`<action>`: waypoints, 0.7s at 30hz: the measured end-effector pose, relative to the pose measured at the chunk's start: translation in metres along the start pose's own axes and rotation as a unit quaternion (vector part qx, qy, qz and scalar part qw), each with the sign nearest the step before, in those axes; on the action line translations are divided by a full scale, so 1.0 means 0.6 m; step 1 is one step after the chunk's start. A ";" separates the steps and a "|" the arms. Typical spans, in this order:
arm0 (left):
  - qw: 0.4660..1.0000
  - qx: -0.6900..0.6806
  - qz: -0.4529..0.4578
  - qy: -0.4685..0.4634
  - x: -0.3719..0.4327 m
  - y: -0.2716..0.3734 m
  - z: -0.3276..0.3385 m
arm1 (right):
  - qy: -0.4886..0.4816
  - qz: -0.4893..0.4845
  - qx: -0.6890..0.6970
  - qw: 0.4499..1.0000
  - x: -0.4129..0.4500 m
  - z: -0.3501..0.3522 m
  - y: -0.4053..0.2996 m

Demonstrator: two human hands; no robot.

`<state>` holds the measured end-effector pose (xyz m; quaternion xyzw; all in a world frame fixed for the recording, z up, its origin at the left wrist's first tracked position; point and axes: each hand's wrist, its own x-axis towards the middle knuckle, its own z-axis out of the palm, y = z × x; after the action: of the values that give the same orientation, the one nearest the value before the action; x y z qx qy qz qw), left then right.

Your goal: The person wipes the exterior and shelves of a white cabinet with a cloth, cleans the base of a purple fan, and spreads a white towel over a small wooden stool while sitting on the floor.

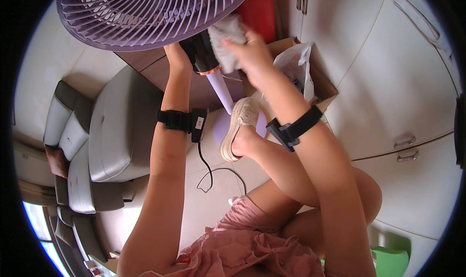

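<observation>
A purple standing fan spans the top of the head view, its round grille (156, 22) above a glossy black housing (199, 53) and a lilac pole (221, 89) that runs down to a round base (220, 128). My right hand (255, 55) holds a light grey cloth (227, 42) against or close beside the right side of the black housing, slightly blurred. At the housing's left, just under the grille's rim, is my left hand (178, 57); its fingers are mostly hidden behind the fan, so its hold cannot be made out. Both forearms wear black straps with small devices.
A cardboard box (327, 89) with a white plastic bag (296, 67) stands right of the fan. White cabinets (386, 77) line the right side. A grey sofa (116, 131) is at left. My shoe (245, 113) overlaps the fan base. A cable (218, 169) lies on the floor; a green stool (391, 260) is lower right.
</observation>
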<state>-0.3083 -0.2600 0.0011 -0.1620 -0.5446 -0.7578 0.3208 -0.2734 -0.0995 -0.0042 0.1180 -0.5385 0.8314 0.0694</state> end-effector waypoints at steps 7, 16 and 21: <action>1.000 0.021 0.013 0.005 0.006 0.003 0.010 | 0.050 0.093 -0.087 0.991 -0.022 -0.011 0.091; 1.000 0.016 0.007 -0.007 -0.001 -0.001 -0.001 | 0.052 -0.338 -0.261 0.903 -0.041 0.038 0.012; 0.999 0.039 -0.007 -0.004 0.002 0.009 0.009 | -0.024 -0.300 -0.328 0.896 -0.083 -0.017 0.098</action>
<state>-0.3061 -0.2563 0.0076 -0.1485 -0.5764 -0.7376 0.3189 -0.2408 -0.1136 -0.0738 0.2646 -0.7212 0.5443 0.3369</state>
